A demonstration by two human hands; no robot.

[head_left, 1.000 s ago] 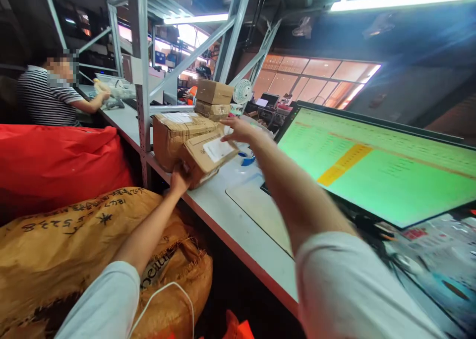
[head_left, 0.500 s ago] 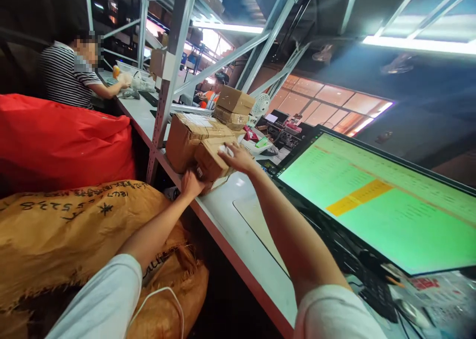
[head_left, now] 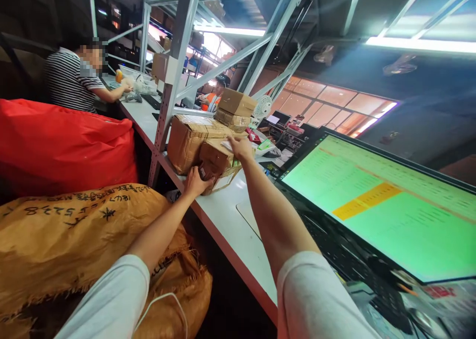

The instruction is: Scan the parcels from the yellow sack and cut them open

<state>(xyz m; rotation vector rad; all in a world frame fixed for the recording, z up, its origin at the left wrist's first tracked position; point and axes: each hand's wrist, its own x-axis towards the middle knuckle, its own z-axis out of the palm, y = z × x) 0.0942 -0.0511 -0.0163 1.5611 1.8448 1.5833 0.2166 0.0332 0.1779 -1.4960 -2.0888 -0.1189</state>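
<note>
My left hand (head_left: 197, 183) grips the near lower corner of a small cardboard parcel (head_left: 215, 161), and my right hand (head_left: 240, 148) presses on its top far edge. The parcel is tilted and held between both hands, up against a larger taped cardboard box (head_left: 191, 143) on the white counter (head_left: 226, 220). Behind them sits a stack of two small cardboard boxes (head_left: 236, 108). The parcel's underside is partly hidden by my left fingers.
A monitor with a green spreadsheet (head_left: 379, 205) stands to my right, and a keyboard (head_left: 345, 259) lies below it. A yellow woven sack (head_left: 82, 230) and a red bag (head_left: 59, 145) sit left of the counter. A steel shelf upright (head_left: 167, 91) rises beside the boxes. A person in a striped shirt (head_left: 70, 81) works farther along.
The small parcel has turned in my hands, its white label now barely showing, and it sits closer against the larger box. My view has swung slightly.
</note>
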